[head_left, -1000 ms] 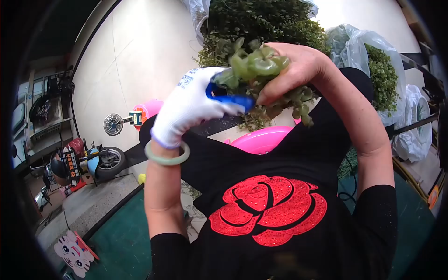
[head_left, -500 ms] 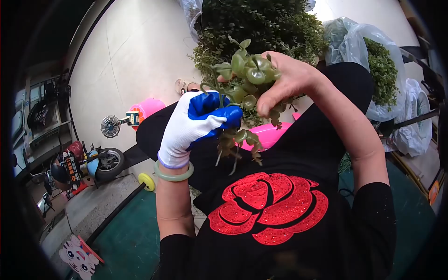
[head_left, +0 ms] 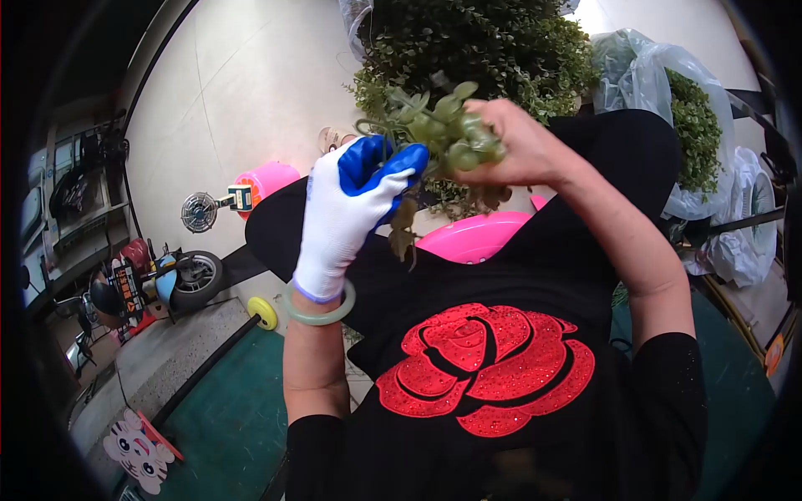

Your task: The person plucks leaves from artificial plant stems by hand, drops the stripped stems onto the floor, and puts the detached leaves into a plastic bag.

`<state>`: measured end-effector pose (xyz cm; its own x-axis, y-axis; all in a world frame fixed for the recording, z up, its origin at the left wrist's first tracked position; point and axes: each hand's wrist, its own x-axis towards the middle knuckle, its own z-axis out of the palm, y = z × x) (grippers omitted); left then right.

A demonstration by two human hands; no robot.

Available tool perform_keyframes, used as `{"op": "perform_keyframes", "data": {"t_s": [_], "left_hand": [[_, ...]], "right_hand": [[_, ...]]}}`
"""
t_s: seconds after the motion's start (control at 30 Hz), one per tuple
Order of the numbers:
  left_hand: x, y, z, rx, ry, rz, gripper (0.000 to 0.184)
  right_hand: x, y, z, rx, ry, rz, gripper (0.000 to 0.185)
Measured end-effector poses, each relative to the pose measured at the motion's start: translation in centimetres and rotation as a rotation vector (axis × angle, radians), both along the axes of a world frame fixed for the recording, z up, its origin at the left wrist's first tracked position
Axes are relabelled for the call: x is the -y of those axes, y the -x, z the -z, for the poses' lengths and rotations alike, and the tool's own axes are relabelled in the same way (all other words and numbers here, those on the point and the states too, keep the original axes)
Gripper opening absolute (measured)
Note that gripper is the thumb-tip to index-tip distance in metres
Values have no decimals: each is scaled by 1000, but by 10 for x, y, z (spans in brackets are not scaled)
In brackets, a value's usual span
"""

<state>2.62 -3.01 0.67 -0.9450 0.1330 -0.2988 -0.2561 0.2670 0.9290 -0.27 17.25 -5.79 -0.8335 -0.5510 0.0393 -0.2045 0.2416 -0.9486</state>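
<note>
My left hand (head_left: 351,204), in a white glove with blue-coated fingers, is closed on the stems of a bunch of leafy green sprigs (head_left: 426,125). A few brownish leaves and thin stems hang below its fingers. My right hand (head_left: 518,146), bare and slightly blurred, curls around the round-leaved side of the same bunch; its fingertips are mostly hidden behind the leaves. Just beyond the hands stands a large heap of small-leaved greenery (head_left: 476,50). Under the bunch, between my knees, shows a bright pink rounded thing (head_left: 476,236).
A clear plastic bag (head_left: 626,67) with more greenery (head_left: 693,129) stands at the right, near a white plastic bag (head_left: 743,225). At left are a small fan (head_left: 200,212), a pink stool-like object (head_left: 267,179) and a parked scooter (head_left: 188,280).
My right hand has turned and closed around the leaves, its thumb no longer showing in front. My left hand has shifted slightly up, and the bunch has tilted.
</note>
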Motion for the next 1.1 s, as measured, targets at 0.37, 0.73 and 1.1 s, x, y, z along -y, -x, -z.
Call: {"op": "perform_keyframes", "data": {"t_s": [0.37,0.73,1.1], "left_hand": [[24,12,-17,-25,247,583,29],[94,-8,-30,164,-253,-109,45],[19,-6,-26,282,-98,150,20]], "right_hand": [[-29,1,-49,-170,-155,-323,15],[-139,-33,-18,432,231,369,27],[6,-14,-22,196,237,-136,40]]}}
